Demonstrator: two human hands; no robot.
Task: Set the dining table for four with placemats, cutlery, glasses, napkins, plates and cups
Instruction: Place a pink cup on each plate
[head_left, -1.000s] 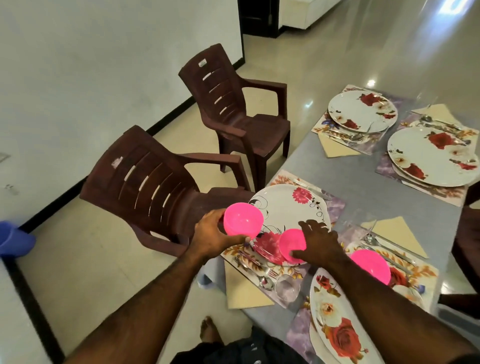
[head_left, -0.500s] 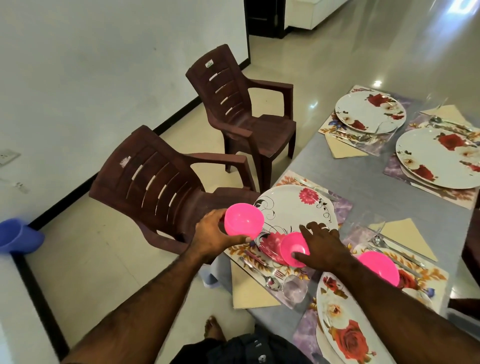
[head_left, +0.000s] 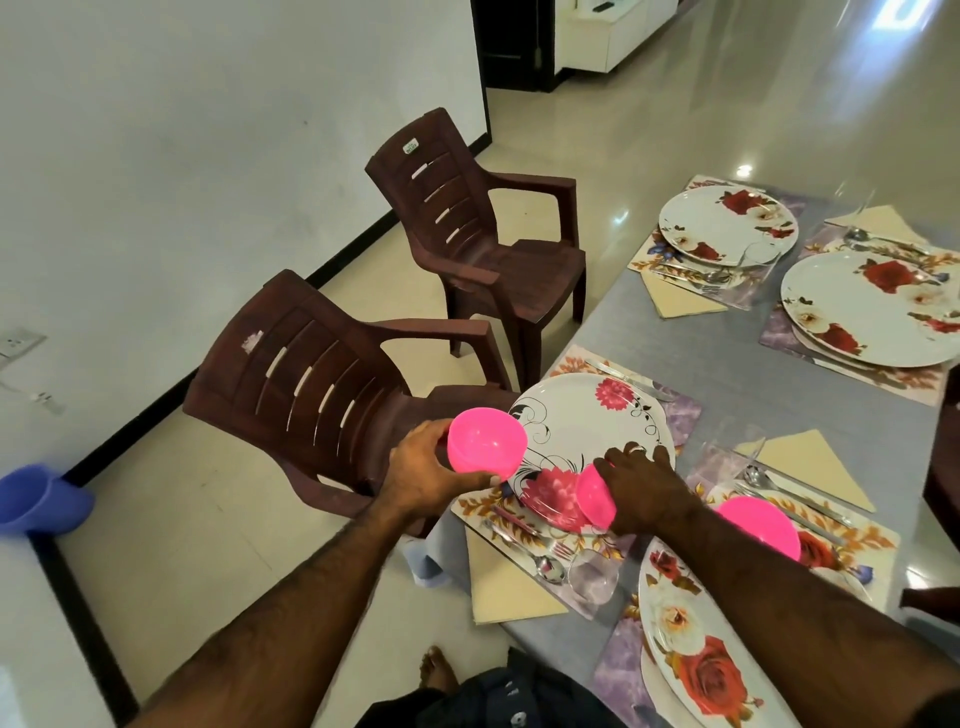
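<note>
A: While left hand (head_left: 423, 470) grips one pink cup (head_left: 487, 447) above the table edge, status of right?
B: right hand (head_left: 641, 491) curled round second pink cup (head_left: 595, 496), tilted over floral plate (head_left: 582, 441); third sits beside

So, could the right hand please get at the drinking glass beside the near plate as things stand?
Probably yes, once freed: the right hand already holds a pink cup just above the drinking glass, with nothing between them.

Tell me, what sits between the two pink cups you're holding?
In the head view, between the left cup and right cup lies only the flowered plate, its near-left rim with the black swirls showing.
</note>
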